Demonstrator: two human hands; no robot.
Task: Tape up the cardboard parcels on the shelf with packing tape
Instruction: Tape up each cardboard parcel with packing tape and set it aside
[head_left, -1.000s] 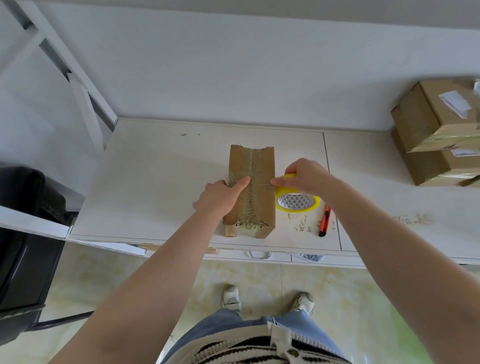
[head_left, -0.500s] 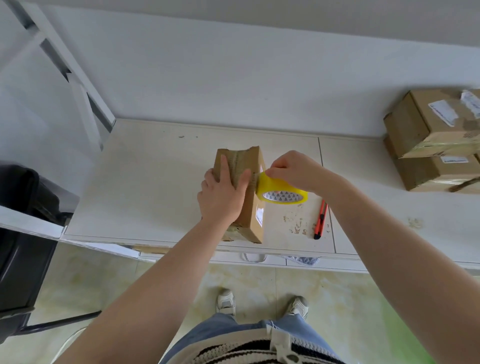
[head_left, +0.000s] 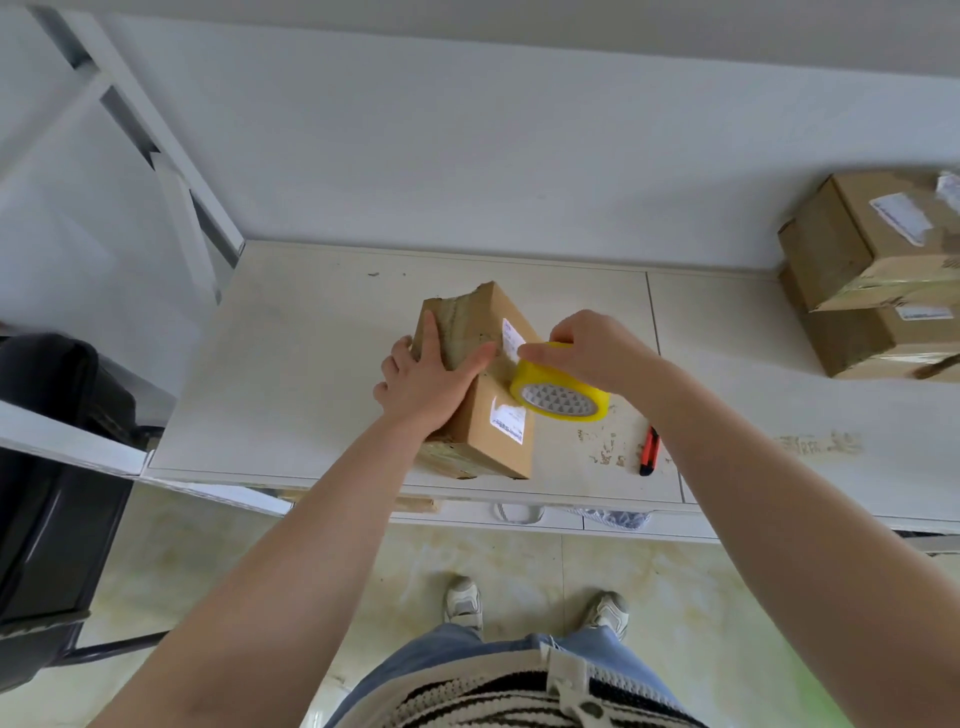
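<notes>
A long cardboard parcel (head_left: 485, 434) stands tipped up on one long edge on the white shelf (head_left: 311, 364), its labelled side turned up and to the right. My left hand (head_left: 431, 376) grips its taped face, fingers wrapped over the left edge and thumb stretched across. With my right hand (head_left: 597, 353) I hold a yellow roll of packing tape (head_left: 561, 397) against the labelled side, just beside my left thumb. A strip of tape seems to run from the roll onto the box.
A red and black box cutter (head_left: 649, 451) lies on the shelf right of the parcel. Two taped cardboard parcels (head_left: 852, 260) are stacked at the far right against the wall. A white shelf upright (head_left: 171, 171) rises at the left, with a black object (head_left: 52, 467) below it.
The parcel has been rolled from lying flat up onto its long edge, so the labelled side shows. My right hand has carried the tape roll up off the shelf and round onto that side.
</notes>
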